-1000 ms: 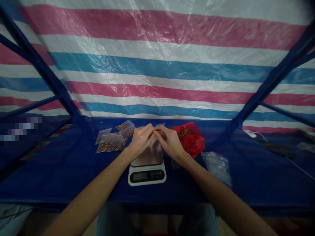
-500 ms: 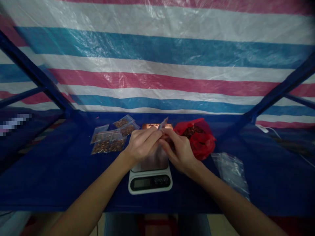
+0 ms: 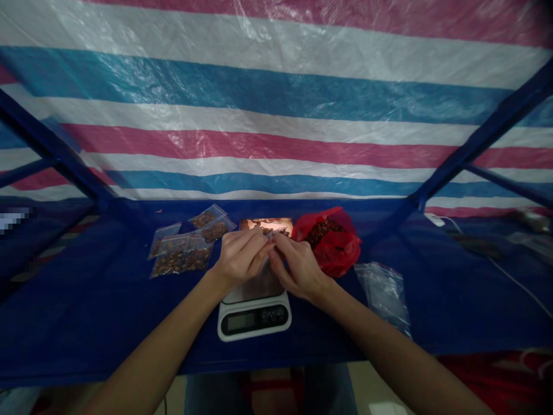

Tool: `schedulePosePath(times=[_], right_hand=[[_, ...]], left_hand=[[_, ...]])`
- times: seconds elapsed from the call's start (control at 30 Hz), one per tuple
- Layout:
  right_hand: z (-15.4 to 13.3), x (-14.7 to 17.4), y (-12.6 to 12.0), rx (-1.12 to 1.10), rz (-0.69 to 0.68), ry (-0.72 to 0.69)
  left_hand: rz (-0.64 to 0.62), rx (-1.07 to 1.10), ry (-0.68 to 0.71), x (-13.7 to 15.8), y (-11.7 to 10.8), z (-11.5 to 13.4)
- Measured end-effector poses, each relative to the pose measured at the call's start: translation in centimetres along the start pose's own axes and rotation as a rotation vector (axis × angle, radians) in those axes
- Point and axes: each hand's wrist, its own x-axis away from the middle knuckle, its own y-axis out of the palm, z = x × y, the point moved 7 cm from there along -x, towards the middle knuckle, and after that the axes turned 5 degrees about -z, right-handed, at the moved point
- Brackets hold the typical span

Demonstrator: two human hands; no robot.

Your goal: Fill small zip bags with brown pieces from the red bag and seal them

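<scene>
My left hand point(image 3: 242, 253) and my right hand point(image 3: 299, 264) meet above a white digital kitchen scale point(image 3: 254, 316). Between their pinched fingertips is a small clear zip bag point(image 3: 272, 233), mostly hidden by the fingers. The metal plate of the scale shows below the hands; its display is too blurred to read. Just behind the fingers lies a brightly lit, brown-patterned surface point(image 3: 264, 223), partly covered. To the right of my right hand sits an open red plastic bag point(image 3: 345, 253) with small dark brown pieces inside.
Several filled zip bags point(image 3: 181, 256) of brown pieces lie left of the scale. Flat clear zip bags point(image 3: 384, 294) lie near my right forearm. Blue frame bars point(image 3: 449, 167) rise at both sides before a striped sheet point(image 3: 276, 138). A white cable point(image 3: 514, 282) runs at far right.
The zip bag's top, which stuck up above the fingers, is now lower and largely behind them. Both hands remain together over the scale. The whole view has shifted slightly.
</scene>
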Motion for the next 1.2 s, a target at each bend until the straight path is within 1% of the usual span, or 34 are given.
schedulePosePath(times=[0.07,0.13,0.23,0.3,0.37,0.43,0.6,0.7,0.87,0.93,1.03,1.2], right_hand=[[0.0,-0.1,-0.1,-0.061,0.013,0.000],[0.2,-0.2,-0.4,-0.167,0.039,0.022],[0.5,-0.4,-0.7,-0.337,0.069,0.096],[0.6,-0.5,-0.9,-0.380,0.073,0.155],[0.6,-0.6,-1.0,-0.367,0.069,0.190],[0.6,-0.6,-1.1,-0.344,0.068,0.196],[0.5,-0.2,-0.9,-0.288,0.043,0.154],[0.4,-0.1,-0.7,-0.246,0.022,0.121],[0.9,-0.1,-0.4,-0.243,0.010,0.153],[1.3,-0.2,-0.3,-0.269,0.022,0.185],[1.9,-0.4,-0.4,-0.324,0.047,0.236],[3.2,-0.7,0.0,-0.294,0.029,0.270]], left_hand=[[-0.011,0.034,-0.024,0.2,0.3,-0.1],[-0.020,0.054,-0.052,0.5,0.7,-0.2],[-0.051,0.073,-0.072,0.6,1.1,-0.3],[-0.088,0.085,-0.055,0.5,1.3,-0.3],[-0.122,0.102,-0.033,0.3,1.5,-0.2],[-0.132,0.112,-0.018,0.1,1.4,-0.2],[-0.086,0.060,0.025,-0.1,0.9,0.0],[-0.082,0.043,0.047,0.2,0.9,0.0],[-0.090,0.015,0.068,0.6,1.1,-0.1],[-0.085,0.013,0.040,0.8,1.2,-0.4],[-0.092,0.047,-0.046,1.0,1.7,-1.0],[-0.172,0.130,-0.195,1.5,2.9,-2.2]])
